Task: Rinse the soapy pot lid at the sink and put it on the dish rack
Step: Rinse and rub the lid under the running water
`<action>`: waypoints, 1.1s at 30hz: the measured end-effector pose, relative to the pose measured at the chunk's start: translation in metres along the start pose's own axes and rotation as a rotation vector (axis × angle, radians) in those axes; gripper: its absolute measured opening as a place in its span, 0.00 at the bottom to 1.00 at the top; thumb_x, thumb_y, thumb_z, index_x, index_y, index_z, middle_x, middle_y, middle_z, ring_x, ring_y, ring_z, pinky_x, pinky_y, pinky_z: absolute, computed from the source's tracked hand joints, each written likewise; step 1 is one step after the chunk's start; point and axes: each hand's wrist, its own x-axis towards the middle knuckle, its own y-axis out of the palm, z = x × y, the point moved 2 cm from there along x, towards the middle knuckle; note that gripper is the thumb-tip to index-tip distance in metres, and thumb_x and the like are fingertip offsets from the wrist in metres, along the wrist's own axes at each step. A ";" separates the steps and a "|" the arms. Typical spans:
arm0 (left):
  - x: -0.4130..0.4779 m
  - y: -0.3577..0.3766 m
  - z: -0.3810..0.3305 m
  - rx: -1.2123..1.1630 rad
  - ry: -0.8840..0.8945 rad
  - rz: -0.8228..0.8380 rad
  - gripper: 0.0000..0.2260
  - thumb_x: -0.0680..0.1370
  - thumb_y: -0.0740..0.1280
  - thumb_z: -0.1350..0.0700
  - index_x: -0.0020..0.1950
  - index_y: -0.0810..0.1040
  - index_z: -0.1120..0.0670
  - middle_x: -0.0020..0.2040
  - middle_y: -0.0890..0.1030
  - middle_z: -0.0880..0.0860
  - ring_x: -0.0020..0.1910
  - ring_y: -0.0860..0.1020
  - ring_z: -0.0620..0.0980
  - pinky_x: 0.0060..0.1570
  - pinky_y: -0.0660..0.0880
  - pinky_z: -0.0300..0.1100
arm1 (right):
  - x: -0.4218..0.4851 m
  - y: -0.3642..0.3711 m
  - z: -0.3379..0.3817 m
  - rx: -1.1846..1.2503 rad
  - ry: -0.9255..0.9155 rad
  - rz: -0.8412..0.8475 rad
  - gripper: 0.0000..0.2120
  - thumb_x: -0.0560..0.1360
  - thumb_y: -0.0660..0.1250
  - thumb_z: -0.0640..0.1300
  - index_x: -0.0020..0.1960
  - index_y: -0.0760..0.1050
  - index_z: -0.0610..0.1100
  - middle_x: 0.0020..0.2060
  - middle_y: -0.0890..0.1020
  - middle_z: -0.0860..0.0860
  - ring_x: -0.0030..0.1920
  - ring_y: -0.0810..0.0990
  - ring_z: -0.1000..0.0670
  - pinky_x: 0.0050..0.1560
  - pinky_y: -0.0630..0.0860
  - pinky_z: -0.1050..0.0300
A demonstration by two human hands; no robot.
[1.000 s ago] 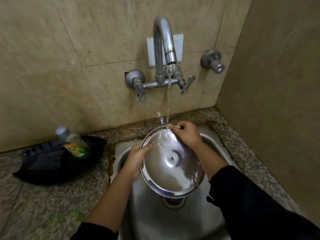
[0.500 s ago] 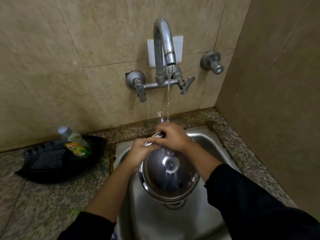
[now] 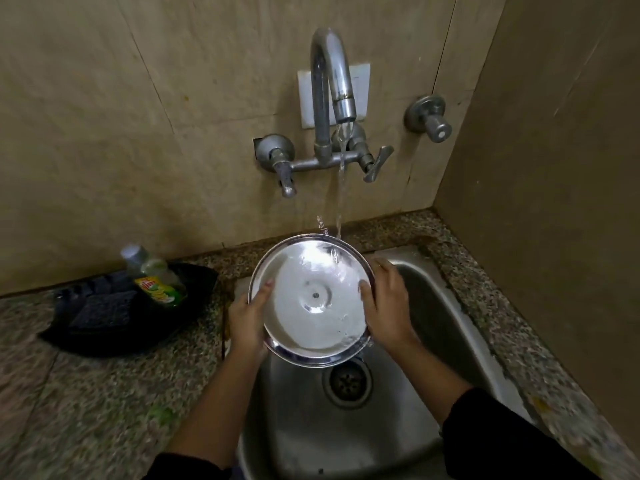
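Note:
A round steel pot lid [image 3: 311, 299] is held over the steel sink [image 3: 446, 317], its hollow inner side facing me. Water from the tap [image 3: 332, 95] falls onto the lid's upper right edge and runs across it. My left hand [image 3: 247, 318] grips the lid's left rim with the thumb lying on the inner face. My right hand [image 3: 386, 306] holds the right rim, thumb on the inside. The lid tilts slightly toward me, above the drain [image 3: 346, 379]. No dish rack shows in this view.
A black tray [image 3: 114, 327] on the granite counter [image 3: 86, 403] at the left holds a dish soap bottle [image 3: 157, 282] and a dark scrub pad [image 3: 102, 306]. Tiled walls close the back and right. A second valve [image 3: 429, 119] sticks out of the back wall.
The lid has been turned over: its knobbed outer side faced me half a second ago, now the inner side does. Both hands have shifted from the top edge to the left and right rims.

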 end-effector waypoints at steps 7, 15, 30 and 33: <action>-0.003 -0.008 0.011 0.019 -0.087 0.006 0.08 0.76 0.69 0.57 0.48 0.82 0.61 0.46 0.83 0.59 0.47 0.80 0.59 0.50 0.78 0.50 | -0.047 -0.013 -0.022 -0.162 -0.784 0.355 0.32 0.76 0.57 0.66 0.73 0.67 0.48 0.74 0.66 0.51 0.76 0.58 0.49 0.75 0.54 0.50; 0.001 -0.012 0.029 0.060 -0.474 -0.043 0.15 0.78 0.65 0.61 0.62 0.74 0.65 0.40 0.81 0.59 0.37 0.80 0.56 0.42 0.79 0.50 | -0.030 -0.025 -0.007 -0.084 -0.951 0.381 0.16 0.77 0.63 0.53 0.57 0.79 0.44 0.53 0.83 0.47 0.54 0.81 0.46 0.55 0.76 0.54; 0.003 0.005 0.027 0.366 -0.432 0.332 0.30 0.72 0.57 0.31 0.59 0.79 0.53 0.62 0.80 0.59 0.55 0.80 0.54 0.60 0.74 0.49 | 0.035 -0.031 0.006 0.784 0.289 0.253 0.21 0.76 0.69 0.42 0.25 0.72 0.46 0.19 0.72 0.56 0.21 0.68 0.59 0.25 0.65 0.65; 0.004 0.010 0.018 0.207 -0.211 0.306 0.18 0.77 0.62 0.43 0.55 0.81 0.55 0.51 0.85 0.56 0.50 0.83 0.54 0.54 0.78 0.49 | 0.046 -0.025 0.002 0.959 0.427 0.234 0.17 0.74 0.71 0.44 0.30 0.71 0.42 0.23 0.73 0.52 0.24 0.70 0.54 0.30 0.67 0.60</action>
